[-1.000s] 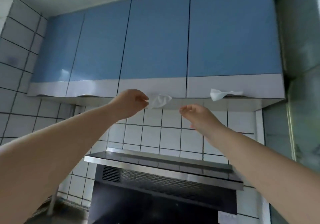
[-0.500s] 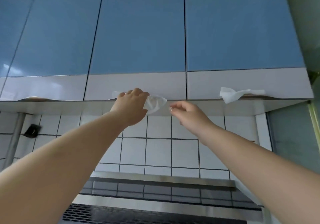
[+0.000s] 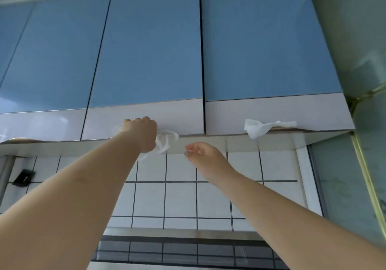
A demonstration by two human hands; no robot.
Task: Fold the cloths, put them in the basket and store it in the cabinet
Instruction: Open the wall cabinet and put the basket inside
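Left hand (image 3: 142,133) clenched on a white tissue (image 3: 166,141) at the cabinet door's (image 3: 146,48) lower edge; right hand (image 3: 201,152) loosely curled, grasping nothing.

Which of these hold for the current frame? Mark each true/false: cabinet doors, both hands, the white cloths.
1. All blue cabinet doors are closed. True.
2. The left hand grips a white cloth at a door's bottom edge. True.
3. The right hand holds a basket. False: it holds nothing, fingers loosely curled, below the cabinet.
4. A second white cloth hangs at the bottom edge of the right door. True.
5. Both hands touch the same cloth. False: only the left does.
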